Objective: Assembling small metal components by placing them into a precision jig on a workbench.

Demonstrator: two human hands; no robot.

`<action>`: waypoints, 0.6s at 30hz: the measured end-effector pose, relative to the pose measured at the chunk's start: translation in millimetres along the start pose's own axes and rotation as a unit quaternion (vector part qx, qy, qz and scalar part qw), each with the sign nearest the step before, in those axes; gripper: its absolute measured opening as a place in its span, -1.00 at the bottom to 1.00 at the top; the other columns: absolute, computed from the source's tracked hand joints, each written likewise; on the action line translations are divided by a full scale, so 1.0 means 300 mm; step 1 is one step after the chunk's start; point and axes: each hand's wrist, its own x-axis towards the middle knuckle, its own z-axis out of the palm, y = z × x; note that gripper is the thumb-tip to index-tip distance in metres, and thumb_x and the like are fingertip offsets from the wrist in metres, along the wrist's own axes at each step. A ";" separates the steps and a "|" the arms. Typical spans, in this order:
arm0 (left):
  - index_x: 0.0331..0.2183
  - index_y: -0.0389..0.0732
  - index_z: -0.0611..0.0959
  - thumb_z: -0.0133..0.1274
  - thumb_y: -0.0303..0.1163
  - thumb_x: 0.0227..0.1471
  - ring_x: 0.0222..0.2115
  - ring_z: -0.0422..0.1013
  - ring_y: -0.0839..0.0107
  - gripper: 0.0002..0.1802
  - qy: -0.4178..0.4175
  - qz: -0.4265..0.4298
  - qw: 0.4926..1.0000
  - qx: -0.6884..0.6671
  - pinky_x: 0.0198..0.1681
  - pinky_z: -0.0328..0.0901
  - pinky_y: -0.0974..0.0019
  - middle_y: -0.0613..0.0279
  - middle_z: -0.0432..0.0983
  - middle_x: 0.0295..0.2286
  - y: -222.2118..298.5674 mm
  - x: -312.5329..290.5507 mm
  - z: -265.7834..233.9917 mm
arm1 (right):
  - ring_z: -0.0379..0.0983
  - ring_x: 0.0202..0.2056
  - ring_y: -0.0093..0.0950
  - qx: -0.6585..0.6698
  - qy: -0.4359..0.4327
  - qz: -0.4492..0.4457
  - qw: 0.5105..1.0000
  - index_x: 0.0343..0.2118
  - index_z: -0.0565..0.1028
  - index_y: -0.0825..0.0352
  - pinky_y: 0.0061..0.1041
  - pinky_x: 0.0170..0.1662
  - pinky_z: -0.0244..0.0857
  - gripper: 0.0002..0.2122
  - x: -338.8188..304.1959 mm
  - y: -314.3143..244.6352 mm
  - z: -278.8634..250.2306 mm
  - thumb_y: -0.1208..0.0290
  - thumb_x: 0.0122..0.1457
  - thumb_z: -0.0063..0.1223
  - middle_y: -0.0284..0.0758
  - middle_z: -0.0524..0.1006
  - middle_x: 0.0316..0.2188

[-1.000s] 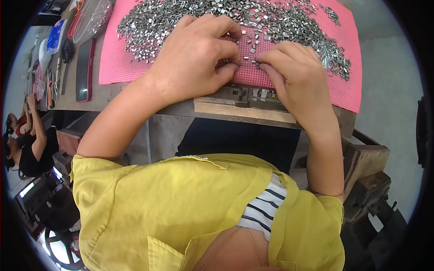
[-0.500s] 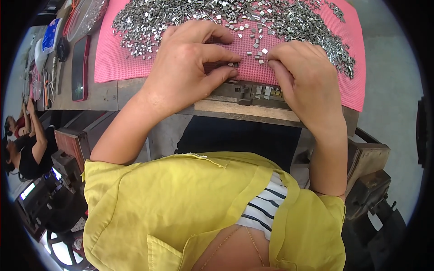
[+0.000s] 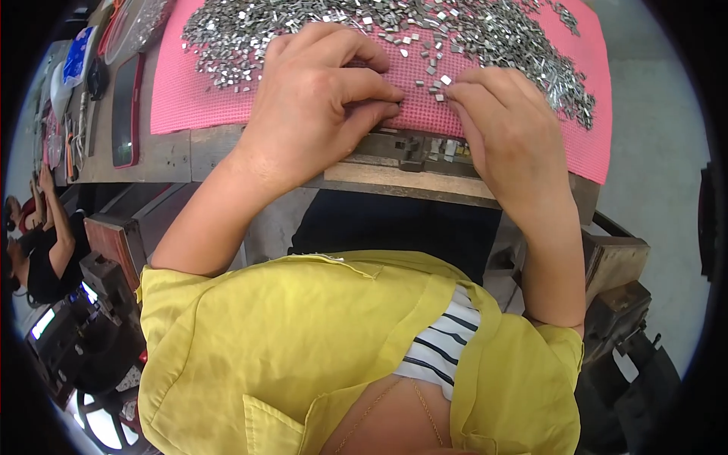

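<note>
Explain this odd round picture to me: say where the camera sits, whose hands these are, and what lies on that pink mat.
The camera is worn on a person's head and looks down through a fisheye lens, so edges bend. Below is their yellow shirt. Both bare hands rest on a pink textured mat on a wooden workbench. A heap of small shiny metal pieces covers the mat's far side. The left hand and right hand meet fingertip to fingertip over a few loose pieces; whether either pinches one is too small to tell.

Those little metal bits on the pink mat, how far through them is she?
Done: cannot tell; no sorted batch shows. In hand: left hand and right hand pinch small metal pieces at the pink mat edge. Left: a big heap covers the mat.
</note>
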 end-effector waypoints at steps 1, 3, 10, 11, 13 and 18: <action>-0.37 -0.09 0.82 0.40 -0.47 -0.18 -0.08 0.49 0.22 -0.79 -0.010 -0.010 1.000 -0.005 0.01 0.29 0.15 0.31 0.64 -0.21 -0.001 0.000 -0.002 | 0.54 -0.19 -0.23 -0.005 -0.003 0.004 1.000 -0.22 0.57 0.36 -0.29 -0.11 0.42 -0.83 0.003 0.008 -0.003 0.61 0.11 0.24 -0.24 0.58 -0.24; -0.36 -0.08 0.82 0.40 -0.46 -0.17 -0.06 0.48 0.22 -0.79 -0.012 -0.003 1.000 0.014 0.02 0.27 0.14 0.33 0.64 -0.22 0.014 0.001 -0.015 | 0.56 -0.23 -0.24 0.029 0.022 -0.004 0.999 -0.21 0.58 0.36 -0.34 -0.15 0.44 -0.85 0.011 0.029 -0.013 0.62 0.15 0.21 -0.22 0.59 -0.25; -0.35 -0.05 0.81 0.38 -0.45 -0.16 -0.05 0.46 0.26 -0.80 -0.023 0.023 0.996 0.084 0.03 0.21 0.12 0.41 0.62 -0.28 0.042 0.011 -0.017 | 0.55 -0.27 -0.16 0.061 0.097 0.014 0.993 -0.26 0.57 0.31 -0.23 -0.18 0.43 -0.91 0.014 0.114 -0.048 0.52 0.19 0.17 -0.22 0.58 -0.33; -0.36 -0.05 0.81 0.38 -0.45 -0.16 -0.07 0.47 0.27 -0.80 -0.027 0.018 0.995 0.093 0.01 0.21 0.13 0.43 0.62 -0.30 0.046 0.012 -0.018 | 0.55 -0.27 -0.16 0.060 0.098 0.013 0.993 -0.26 0.57 0.31 -0.23 -0.18 0.43 -0.91 0.019 0.118 -0.039 0.52 0.19 0.17 -0.22 0.58 -0.33; -0.37 -0.05 0.81 0.39 -0.45 -0.16 -0.09 0.46 0.29 -0.81 -0.025 0.007 0.996 0.087 0.00 0.21 0.14 0.44 0.61 -0.33 0.056 0.016 -0.016 | 0.55 -0.27 -0.19 0.063 0.085 -0.030 0.994 -0.29 0.58 0.30 -0.24 -0.14 0.42 -0.94 0.033 0.116 -0.012 0.49 0.19 0.18 -0.26 0.57 -0.34; -0.44 -0.02 0.82 0.38 -0.42 -0.19 -0.11 0.45 0.33 -0.86 -0.008 -0.024 0.996 0.086 -0.03 0.22 0.11 0.49 0.57 -0.38 0.073 0.017 -0.007 | 0.53 -0.24 -0.31 0.008 0.093 -0.066 0.993 -0.35 0.60 0.26 -0.30 -0.13 0.38 -0.93 0.066 0.116 0.025 0.51 0.08 0.18 -0.35 0.54 -0.40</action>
